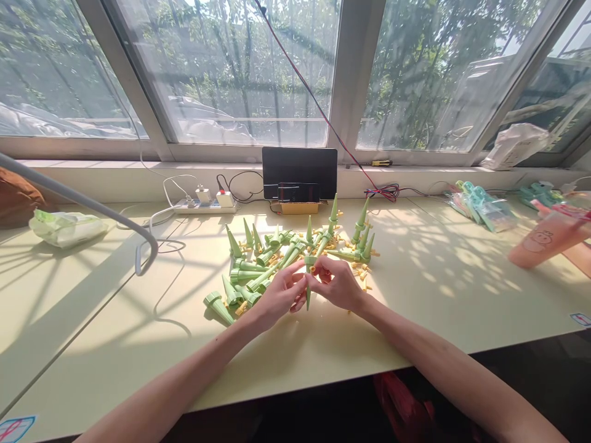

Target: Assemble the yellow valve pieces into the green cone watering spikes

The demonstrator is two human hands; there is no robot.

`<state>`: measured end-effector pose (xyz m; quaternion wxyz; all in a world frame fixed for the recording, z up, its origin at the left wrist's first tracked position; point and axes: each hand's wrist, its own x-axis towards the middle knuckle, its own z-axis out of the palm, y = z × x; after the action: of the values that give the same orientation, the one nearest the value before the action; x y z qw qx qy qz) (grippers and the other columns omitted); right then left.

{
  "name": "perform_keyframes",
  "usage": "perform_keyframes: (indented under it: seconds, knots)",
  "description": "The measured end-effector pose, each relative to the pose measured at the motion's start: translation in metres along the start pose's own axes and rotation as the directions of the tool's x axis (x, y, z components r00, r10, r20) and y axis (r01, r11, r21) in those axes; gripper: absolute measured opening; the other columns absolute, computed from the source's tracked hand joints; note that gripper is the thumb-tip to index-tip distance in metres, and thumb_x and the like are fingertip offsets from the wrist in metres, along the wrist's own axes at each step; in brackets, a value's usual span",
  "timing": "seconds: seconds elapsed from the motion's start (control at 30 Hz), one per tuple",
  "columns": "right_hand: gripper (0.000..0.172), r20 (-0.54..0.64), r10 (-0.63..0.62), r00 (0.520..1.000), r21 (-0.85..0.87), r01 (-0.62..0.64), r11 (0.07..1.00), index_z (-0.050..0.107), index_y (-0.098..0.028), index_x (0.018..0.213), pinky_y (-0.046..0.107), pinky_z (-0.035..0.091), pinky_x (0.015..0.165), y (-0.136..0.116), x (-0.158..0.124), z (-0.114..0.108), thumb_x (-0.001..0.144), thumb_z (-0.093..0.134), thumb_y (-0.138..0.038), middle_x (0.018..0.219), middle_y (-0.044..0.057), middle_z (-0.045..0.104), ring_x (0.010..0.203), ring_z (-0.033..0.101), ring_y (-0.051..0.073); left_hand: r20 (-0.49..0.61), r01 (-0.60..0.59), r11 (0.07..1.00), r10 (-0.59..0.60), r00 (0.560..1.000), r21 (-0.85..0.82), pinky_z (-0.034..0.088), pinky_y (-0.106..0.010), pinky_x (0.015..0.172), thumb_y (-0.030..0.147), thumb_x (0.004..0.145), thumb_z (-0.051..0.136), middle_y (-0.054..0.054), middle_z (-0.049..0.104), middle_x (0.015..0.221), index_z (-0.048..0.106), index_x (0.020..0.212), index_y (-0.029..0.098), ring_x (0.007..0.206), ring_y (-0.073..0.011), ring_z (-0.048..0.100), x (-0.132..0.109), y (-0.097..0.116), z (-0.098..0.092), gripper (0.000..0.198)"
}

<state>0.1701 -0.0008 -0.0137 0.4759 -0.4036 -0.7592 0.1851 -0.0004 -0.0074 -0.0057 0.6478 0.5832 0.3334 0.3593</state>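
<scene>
Between my two hands is a green plant watering spike (308, 299), point down, with its wide collar at the top. My left hand (282, 290) grips it from the left with bent fingers. My right hand (339, 283) pinches at its upper part, where a small yellow valve (313, 269) shows beside the collar. Just beyond my hands lies a pile of similar green spikes (252, 267), some standing on their collars and others on their sides. Small yellow valves (363, 277) are scattered among them and to the right.
A black tablet (300, 166) leans at the back behind a phone (298, 192). A power strip (207, 206) with cables sits left of it. A grey metal bar (87, 197) reaches in from the left. On the right are bagged clips (482, 206), a pink cup (530, 240) and another person's arm (580, 253).
</scene>
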Motion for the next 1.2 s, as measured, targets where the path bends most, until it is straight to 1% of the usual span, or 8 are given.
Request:
perform_keyframes:
  seconds: [0.2,0.43,0.77,1.0,1.13,1.2]
  knots:
    - [0.021,0.009,-0.001,1.000,0.026,0.001,1.000,0.044,-0.020,0.067,0.021,0.030,0.049,0.0026,-0.0005,0.0006,0.077,0.062,-0.024,0.054,-0.008,0.037,0.050,0.034,0.008,0.016,0.001,1.000,-0.001,1.000,-0.013,0.026,-0.018,0.042,0.050,0.082,0.067,0.007,0.043,0.064,0.051,0.124,0.019,0.045,-0.0033,0.033,-0.0003,0.0016,0.0007,0.054]
    - [0.022,0.015,-0.003,1.000,0.025,0.003,1.000,0.042,-0.020,0.067,0.020,0.029,0.049,0.0031,0.0012,-0.0002,0.076,0.062,-0.023,0.054,-0.008,0.036,0.050,0.032,0.008,0.033,-0.003,1.000,0.004,0.999,-0.024,0.024,-0.019,0.043,0.050,0.084,0.065,0.007,0.042,0.064,0.049,0.125,0.019,0.046,-0.0031,0.032,-0.0002,0.0010,-0.0001,0.054]
    - [0.023,0.022,-0.013,1.000,0.031,0.012,0.999,0.041,-0.020,0.066,0.020,0.028,0.049,0.0031,0.0011,-0.0008,0.076,0.062,-0.022,0.054,-0.009,0.035,0.050,0.030,0.007,0.028,0.009,0.999,-0.008,1.000,-0.043,0.023,-0.019,0.044,0.048,0.083,0.067,0.007,0.041,0.064,0.048,0.127,0.019,0.047,-0.0032,0.032,-0.0005,0.0009,-0.0001,0.057]
    - [0.023,0.022,-0.024,0.999,0.029,0.023,0.999,0.040,-0.021,0.066,0.020,0.028,0.048,0.0029,0.0008,-0.0013,0.076,0.061,-0.021,0.054,-0.009,0.033,0.049,0.029,0.007,0.036,0.006,0.999,-0.004,0.999,-0.042,0.023,-0.018,0.044,0.048,0.083,0.066,0.007,0.041,0.064,0.049,0.126,0.019,0.047,-0.0027,0.031,-0.0005,0.0011,-0.0001,0.054]
    - [0.023,0.026,-0.028,0.999,0.030,0.027,0.999,0.041,-0.020,0.067,0.020,0.029,0.049,0.0036,-0.0004,-0.0012,0.077,0.061,-0.022,0.054,-0.009,0.035,0.049,0.030,0.007,0.022,0.005,1.000,-0.005,1.000,-0.019,0.024,-0.018,0.043,0.050,0.083,0.066,0.007,0.042,0.064,0.048,0.126,0.017,0.046,-0.0028,0.032,-0.0006,0.0022,0.0007,0.057]
    - [0.022,0.032,-0.031,0.999,0.025,0.030,0.999,0.044,-0.020,0.069,0.021,0.030,0.049,0.0035,-0.0004,-0.0016,0.079,0.062,-0.026,0.055,-0.008,0.036,0.049,0.031,0.007,-0.009,-0.002,1.000,0.002,1.000,0.022,0.025,-0.018,0.042,0.050,0.083,0.065,0.006,0.044,0.065,0.047,0.128,0.016,0.046,-0.0032,0.033,-0.0011,0.0036,0.0018,0.059]
